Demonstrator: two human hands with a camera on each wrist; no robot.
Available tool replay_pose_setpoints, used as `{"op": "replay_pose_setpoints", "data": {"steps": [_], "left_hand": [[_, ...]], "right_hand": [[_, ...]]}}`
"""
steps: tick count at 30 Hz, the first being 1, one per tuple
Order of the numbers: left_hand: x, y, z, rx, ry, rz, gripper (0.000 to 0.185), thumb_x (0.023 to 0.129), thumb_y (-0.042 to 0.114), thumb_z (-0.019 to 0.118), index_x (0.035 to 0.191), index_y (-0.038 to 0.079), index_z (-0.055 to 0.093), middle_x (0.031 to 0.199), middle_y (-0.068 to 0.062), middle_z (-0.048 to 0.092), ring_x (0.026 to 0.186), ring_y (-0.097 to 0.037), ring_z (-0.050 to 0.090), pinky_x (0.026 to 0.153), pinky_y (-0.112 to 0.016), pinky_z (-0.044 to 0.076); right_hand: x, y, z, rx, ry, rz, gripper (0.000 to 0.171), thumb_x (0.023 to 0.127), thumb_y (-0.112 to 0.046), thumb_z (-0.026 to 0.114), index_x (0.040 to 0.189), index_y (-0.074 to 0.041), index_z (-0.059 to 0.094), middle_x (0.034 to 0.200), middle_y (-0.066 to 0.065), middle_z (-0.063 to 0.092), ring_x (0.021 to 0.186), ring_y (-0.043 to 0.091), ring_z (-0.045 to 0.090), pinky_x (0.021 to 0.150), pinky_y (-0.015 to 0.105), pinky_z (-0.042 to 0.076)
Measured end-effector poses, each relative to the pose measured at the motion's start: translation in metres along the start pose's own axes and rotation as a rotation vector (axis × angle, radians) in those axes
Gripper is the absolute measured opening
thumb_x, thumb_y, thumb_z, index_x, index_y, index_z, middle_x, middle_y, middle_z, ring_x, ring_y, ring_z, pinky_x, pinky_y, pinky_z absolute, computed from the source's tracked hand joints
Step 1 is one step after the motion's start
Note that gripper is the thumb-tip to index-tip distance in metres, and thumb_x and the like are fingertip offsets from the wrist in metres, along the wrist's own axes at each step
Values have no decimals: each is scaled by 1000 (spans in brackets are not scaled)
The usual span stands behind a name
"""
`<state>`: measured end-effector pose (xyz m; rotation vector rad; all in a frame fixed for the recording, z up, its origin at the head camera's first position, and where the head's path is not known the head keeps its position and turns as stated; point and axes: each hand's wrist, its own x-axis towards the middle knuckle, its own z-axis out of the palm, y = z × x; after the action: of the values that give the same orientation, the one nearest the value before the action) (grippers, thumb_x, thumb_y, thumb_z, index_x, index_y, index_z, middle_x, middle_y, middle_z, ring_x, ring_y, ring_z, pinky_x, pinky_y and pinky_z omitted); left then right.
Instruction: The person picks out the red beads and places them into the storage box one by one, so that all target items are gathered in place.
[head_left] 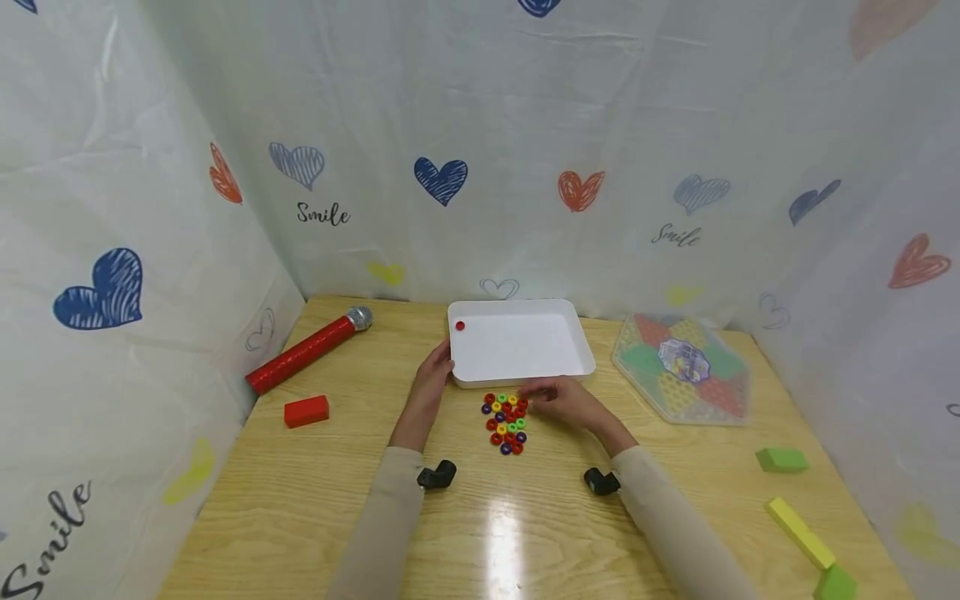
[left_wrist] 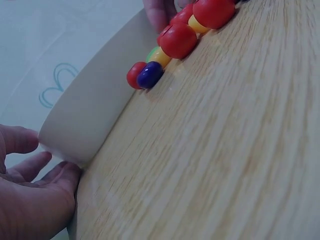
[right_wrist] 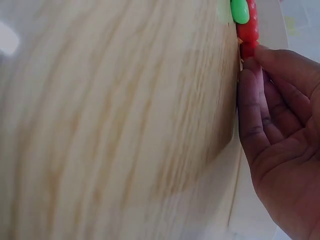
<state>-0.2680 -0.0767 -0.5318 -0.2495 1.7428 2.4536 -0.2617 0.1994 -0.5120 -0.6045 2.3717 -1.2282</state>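
A white tray (head_left: 521, 340) lies near the back of the table, with one red ring bead (head_left: 460, 326) in its far left corner. At its left side, my left hand (head_left: 429, 385) touches the outer wall with loosely extended fingers, also seen against the wall (left_wrist: 95, 107) in the left wrist view. In front of the tray is a cluster of red, yellow, green and dark blue ring beads (head_left: 502, 429). My right hand (head_left: 566, 402) is at the cluster's far right edge. Its thumb and index finger pinch a red bead (right_wrist: 248, 49), partly hidden by the fingertips.
A red microphone (head_left: 303, 354) and a red block (head_left: 306, 412) lie on the left. To the right is a clear hexagonal case (head_left: 682, 367) of coloured beads. Green (head_left: 782, 460) and yellow (head_left: 800, 533) blocks lie near the right edge. A printed curtain (head_left: 510, 108) surrounds the table.
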Motion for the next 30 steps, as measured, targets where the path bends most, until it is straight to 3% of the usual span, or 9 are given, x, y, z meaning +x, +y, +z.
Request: {"op": "replay_pose_setpoints", "data": {"steps": [5,13,24,30], "left_hand": [[1,1,0,5,6,8,50,100,3,41,149,5,34,154,-14,33,143,-24,28,117,-40,24],[-1,1,1,7,14,-9,50,100,4,42,149,7,34,154,-12,34,143,-23,29,117,-39,24],[-2,-3,2,-3,17,-8,50,100,4,41,149,7,34,154,-13,33,143,-24,28,118,-40,23],[-4,-1,3,-1,16,9,50,100,4,41,149,5,33,154,-14,33,143,-24,28,118,-40,23]], "right_hand": [[5,2,3,5,6,33,25,89,-12,68,113,-18,71,109,-1,69,90,16,63,78,27,53],[4,-2,9,9,46,31,18,87,-11,71,105,-13,72,101,1,70,83,17,63,71,27,53],[-6,-13,2,20,30,2,20,87,-19,71,106,-11,73,100,2,72,86,16,67,75,25,54],[-4,-27,-12,126,36,-18,22,91,-20,68,110,-9,71,104,7,71,95,28,66,83,40,56]]}}
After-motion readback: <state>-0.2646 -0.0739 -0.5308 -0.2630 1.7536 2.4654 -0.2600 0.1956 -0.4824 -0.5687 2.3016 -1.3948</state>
